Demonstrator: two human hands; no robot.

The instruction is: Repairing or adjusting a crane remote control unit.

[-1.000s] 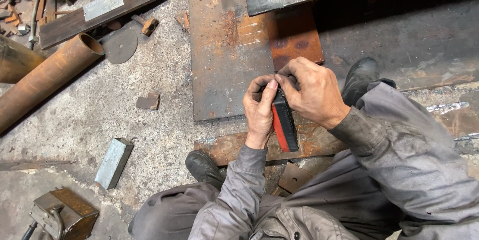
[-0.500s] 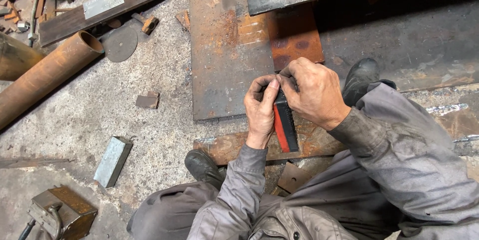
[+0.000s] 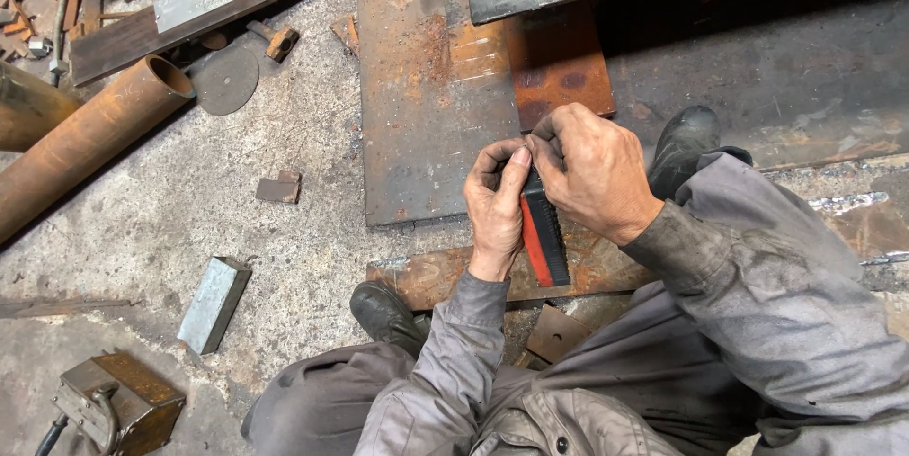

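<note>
Red and black, a small flat tool [image 3: 544, 238] is sitting upright between my two hands, its lower end hanging free over a rusty strip [image 3: 445, 276] on the floor while its top is pinched out of sight. I am judging that I am holding it this way so both sets of fingertips can work at its upper end, though what they are doing there is hidden. My left hand [image 3: 497, 205] is closing around the tool's left edge, thumb lying along it and fingers curling over the top. My right hand [image 3: 592, 172] is gripping from the other side, knuckles up, fingers bending down to meet the left ones. Both wrists are coming up from grey sleeves [image 3: 748, 276], elbows tucked close as I am crouching. Just beyond the hands a rusty steel plate [image 3: 426, 106] is lying flat on the concrete floor [image 3: 237, 229]; well to the left are a rusted pipe [image 3: 85, 139], a small metal block [image 3: 213, 304] and a round disc [image 3: 225, 79].
</note>
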